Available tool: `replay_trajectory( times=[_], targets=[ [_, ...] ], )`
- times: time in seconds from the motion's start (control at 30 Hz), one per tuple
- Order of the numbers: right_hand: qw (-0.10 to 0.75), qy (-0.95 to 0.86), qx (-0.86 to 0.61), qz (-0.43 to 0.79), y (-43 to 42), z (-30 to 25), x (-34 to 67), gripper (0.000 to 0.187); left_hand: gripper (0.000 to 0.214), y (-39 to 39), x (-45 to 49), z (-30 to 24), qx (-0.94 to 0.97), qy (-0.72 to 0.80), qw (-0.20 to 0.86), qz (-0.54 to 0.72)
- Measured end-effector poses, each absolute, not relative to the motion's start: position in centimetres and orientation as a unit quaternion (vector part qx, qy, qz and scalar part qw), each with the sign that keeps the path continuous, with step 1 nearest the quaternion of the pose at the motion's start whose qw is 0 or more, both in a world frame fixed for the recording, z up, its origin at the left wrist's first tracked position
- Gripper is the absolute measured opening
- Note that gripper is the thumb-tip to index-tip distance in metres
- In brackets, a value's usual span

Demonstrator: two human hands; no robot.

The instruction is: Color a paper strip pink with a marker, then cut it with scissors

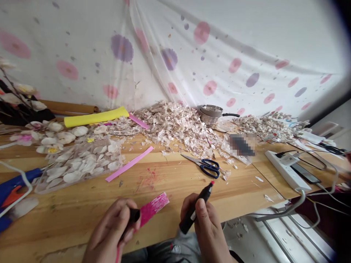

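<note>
My left hand (113, 230) is closed round a black marker cap (134, 215) and a pink paper strip (153, 208), coloured dark pink over most of its length. My right hand (207, 226) grips a black marker (196, 208) with a red tip pointing up and away over the wooden table (175, 182). Both hands are at the table's near edge, a short gap between them.
Blue-handled scissors (205, 165) lie just beyond the marker. A second pink strip (128, 164), white petals in a clear bag (79, 164), a yellow foam roll (95, 117), heaps of paper scraps (178, 124), metal bowls (211, 113), a power strip (285, 168) and a blue glue gun (13, 186) lie around.
</note>
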State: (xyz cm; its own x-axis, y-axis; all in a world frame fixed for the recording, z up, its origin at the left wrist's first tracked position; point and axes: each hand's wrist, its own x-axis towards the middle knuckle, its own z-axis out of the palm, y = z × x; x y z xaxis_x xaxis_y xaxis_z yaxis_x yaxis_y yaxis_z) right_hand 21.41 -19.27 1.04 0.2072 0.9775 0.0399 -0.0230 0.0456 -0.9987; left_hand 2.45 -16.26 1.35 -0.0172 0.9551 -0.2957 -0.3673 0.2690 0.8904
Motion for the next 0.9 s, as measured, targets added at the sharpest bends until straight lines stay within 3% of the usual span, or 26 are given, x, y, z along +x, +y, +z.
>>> replay_trajectory(
  times=[0.13,0.3,0.47,0.9],
  targets=[
    [0.650,-0.388,-0.506,0.412,-19.6,0.9,19.5,0.047,0.039,-16.6,3.8,2.0,0.324,0.418,0.707,0.469],
    [0.687,-0.392,-0.465,0.397,-20.3,1.2,18.7,0.043,0.027,-16.9,4.0,1.7,0.275,0.361,0.759,0.468],
    [0.647,-0.488,-0.444,0.382,-20.4,0.9,19.0,0.046,0.027,-17.1,4.3,1.6,0.210,0.348,0.784,0.469],
    [0.520,-0.697,-0.438,0.229,-19.9,1.7,19.3,0.029,0.032,-17.9,4.4,1.5,0.258,0.356,0.776,0.453]
  ],
)
